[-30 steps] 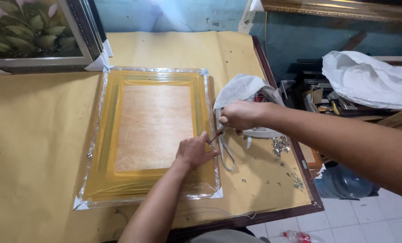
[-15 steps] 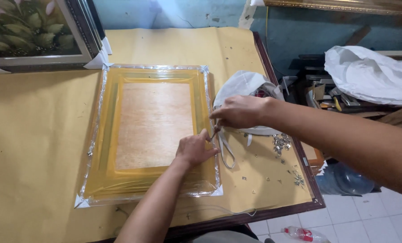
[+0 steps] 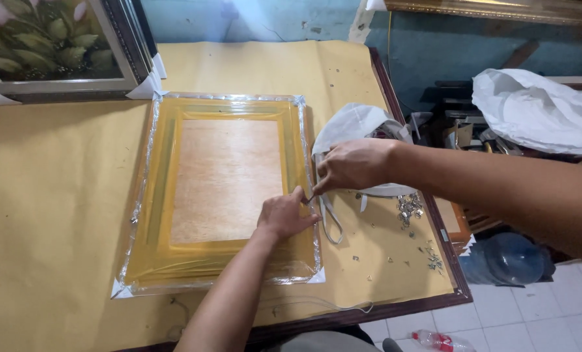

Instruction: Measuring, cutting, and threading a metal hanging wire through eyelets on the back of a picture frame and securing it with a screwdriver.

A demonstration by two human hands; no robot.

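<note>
A picture frame [image 3: 222, 189] wrapped in clear plastic film lies face down on the table [image 3: 56, 195], which is covered with yellow-brown paper. The back of the frame shows a light wooden board in the middle and a yellow border around it. The left hand [image 3: 283, 217] rests on the right edge of the frame, near its lower right corner, with the fingers curled together and the thumb and forefinger pinched at the film. The right hand [image 3: 351, 166] is just beside it, above the table and close to the frame's right edge; its fingers are closed on a small thin tool [image 3: 311, 197], which points down toward the left hand. What kind of tool it is, I cannot tell, because it is too small. Behind the right hand lies a white plastic bag [image 3: 353, 125], and a white strap [image 3: 330, 221] runs from it along the frame's side. Small metal pieces [image 3: 408, 207] are scattered on the paper to the right. At the far left corner stands a framed flower painting [image 3: 50, 45], just beside the wrapped frame.
</note>
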